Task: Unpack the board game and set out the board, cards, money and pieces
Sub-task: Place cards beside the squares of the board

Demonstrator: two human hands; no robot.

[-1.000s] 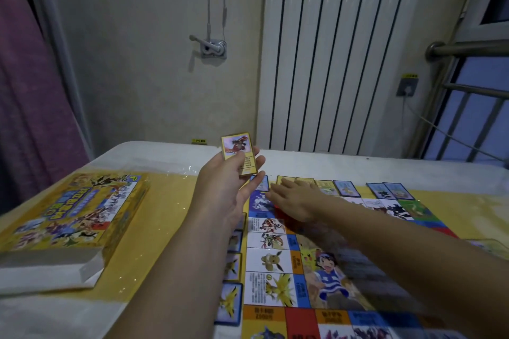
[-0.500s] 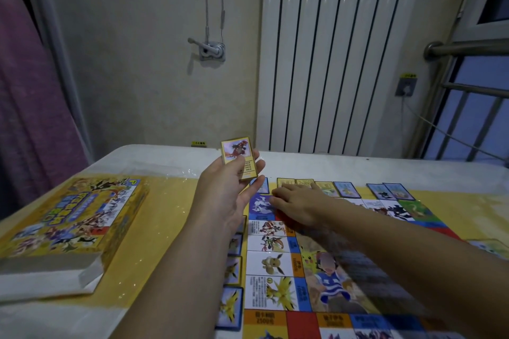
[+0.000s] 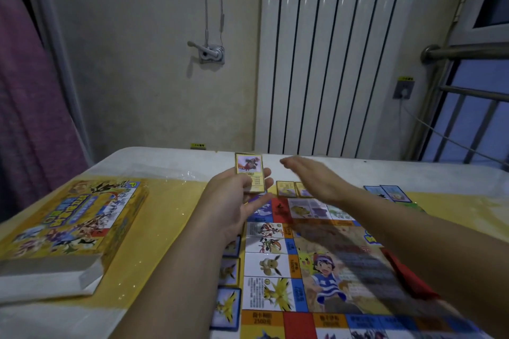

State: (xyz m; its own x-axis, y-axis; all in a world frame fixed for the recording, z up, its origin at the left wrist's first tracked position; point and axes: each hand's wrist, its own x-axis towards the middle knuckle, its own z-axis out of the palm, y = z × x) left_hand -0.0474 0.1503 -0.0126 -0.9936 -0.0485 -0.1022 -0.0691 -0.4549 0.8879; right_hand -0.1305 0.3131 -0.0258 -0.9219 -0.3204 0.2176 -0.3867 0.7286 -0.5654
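Several small picture cards [image 3: 227,303] lie in a row just beside the left edge of the colourful printed game board [image 3: 271,264], which is spread flat on the white table [image 3: 170,162]. More sit along its far edge: two yellow-framed cards [image 3: 286,188] and two blue-framed cards [image 3: 391,192]. The left hand [image 3: 231,201] grips a thin stack of gold-bordered cards [image 3: 249,170] upright between thumb and fingers, above the board's far-left corner. The right hand [image 3: 314,177] hovers flat and blurred over the far edge, fingers straight, with nothing visibly in it. The yellow cardboard game box [image 3: 74,217] lies on the table, well apart to the left. By my reading the board is set out and the card laying is partway done. No money or pieces show, so those look left to do.
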